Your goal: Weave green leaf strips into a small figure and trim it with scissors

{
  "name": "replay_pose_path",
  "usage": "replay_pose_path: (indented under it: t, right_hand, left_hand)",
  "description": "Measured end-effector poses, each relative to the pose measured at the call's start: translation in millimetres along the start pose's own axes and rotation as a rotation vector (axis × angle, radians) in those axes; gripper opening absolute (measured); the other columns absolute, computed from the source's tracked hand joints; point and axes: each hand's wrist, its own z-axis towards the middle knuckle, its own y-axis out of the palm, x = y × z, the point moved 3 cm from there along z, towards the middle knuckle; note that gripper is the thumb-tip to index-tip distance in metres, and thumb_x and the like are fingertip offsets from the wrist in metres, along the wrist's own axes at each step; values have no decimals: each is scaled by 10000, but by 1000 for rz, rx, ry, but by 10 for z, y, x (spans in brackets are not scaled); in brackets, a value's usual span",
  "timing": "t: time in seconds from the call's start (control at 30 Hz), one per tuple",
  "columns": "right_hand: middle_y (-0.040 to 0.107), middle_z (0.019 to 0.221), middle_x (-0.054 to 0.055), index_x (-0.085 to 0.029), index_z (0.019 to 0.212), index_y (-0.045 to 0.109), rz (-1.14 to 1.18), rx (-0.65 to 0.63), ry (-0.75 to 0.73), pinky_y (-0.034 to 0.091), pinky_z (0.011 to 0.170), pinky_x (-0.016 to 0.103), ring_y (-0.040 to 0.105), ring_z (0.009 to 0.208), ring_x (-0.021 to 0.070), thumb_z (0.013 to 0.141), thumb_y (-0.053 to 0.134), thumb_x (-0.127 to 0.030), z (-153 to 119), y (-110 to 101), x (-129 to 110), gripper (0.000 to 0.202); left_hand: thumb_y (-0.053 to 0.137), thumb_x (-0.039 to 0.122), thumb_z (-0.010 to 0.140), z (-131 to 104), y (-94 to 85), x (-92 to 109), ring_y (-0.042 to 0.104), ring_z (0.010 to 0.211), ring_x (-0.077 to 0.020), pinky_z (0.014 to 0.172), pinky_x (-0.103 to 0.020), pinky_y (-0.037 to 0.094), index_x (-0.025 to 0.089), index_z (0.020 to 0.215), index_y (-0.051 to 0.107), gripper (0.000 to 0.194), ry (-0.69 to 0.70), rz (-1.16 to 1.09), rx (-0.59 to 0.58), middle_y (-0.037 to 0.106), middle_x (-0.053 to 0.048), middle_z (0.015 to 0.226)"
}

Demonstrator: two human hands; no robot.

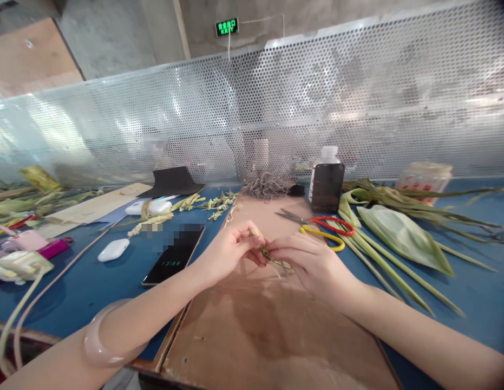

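Note:
Above the brown wooden board (235, 330), my left hand (246, 244) and my right hand (312, 262) meet with their fingertips together. Pinched between them is a small green plant piece (266, 252), mostly covered by the fingers. Thin pale strands (282, 267) hang from it under my right hand. Both hands are closed around this piece. Beyond my right hand lie scissors (316, 222) with one red and one yellow handle loop, blades spread apart. A tangle of grey string (268, 185) sits at the board's far end.
Right of the board lie green stalks and a broad leaf (406, 238). A phone (328, 188) leans on a bottle (328, 153); another phone (176, 254) lies left, near a white earbud case (113, 249). Cables (69, 265) cross the left side. A perforated metal screen (219, 116) stands behind.

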Motion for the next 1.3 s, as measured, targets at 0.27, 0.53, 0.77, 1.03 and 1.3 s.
replay_pose_path:
  t: [0.27,0.53,0.77,1.03,1.3]
  right_hand:
    - [692,992,85,-150,947,658,22,-15,2,538,782,323,633,895,182,829,445,0,-14,3,16,286]
    - [697,965,78,-164,913,663,31,-4,-3,545,756,300,641,853,166,845,444,-10,-3,-2,-10,276]
    - [698,935,80,-167,889,669,27,-10,10,546,730,299,646,831,171,870,443,-62,17,-13,-37,250]
    - [661,950,87,-166,866,664,38,16,51,541,713,295,619,834,167,866,452,-57,5,16,-37,238]
    - [569,1259,60,-197,858,657,-32,-70,-33,520,773,358,546,925,190,842,473,-29,52,1,-68,250]
  left_hand:
    - [546,297,868,17,-27,-32,633,590,-123,621,-291,535,149,752,533,188,22,31,-88,633,-11,684]
    - [557,307,860,32,-29,-62,587,557,-97,534,-223,477,160,742,508,195,8,33,-171,622,-10,703]
    - [539,362,865,36,-40,-69,557,540,-85,525,-218,481,162,749,508,233,23,73,-168,591,-5,726]
    - [540,362,865,39,-36,-37,549,519,-79,517,-206,478,160,750,521,233,25,69,-155,575,13,672]
    - [582,318,833,37,-16,-55,542,448,-79,454,-189,460,155,747,548,188,-18,124,-93,582,23,576]
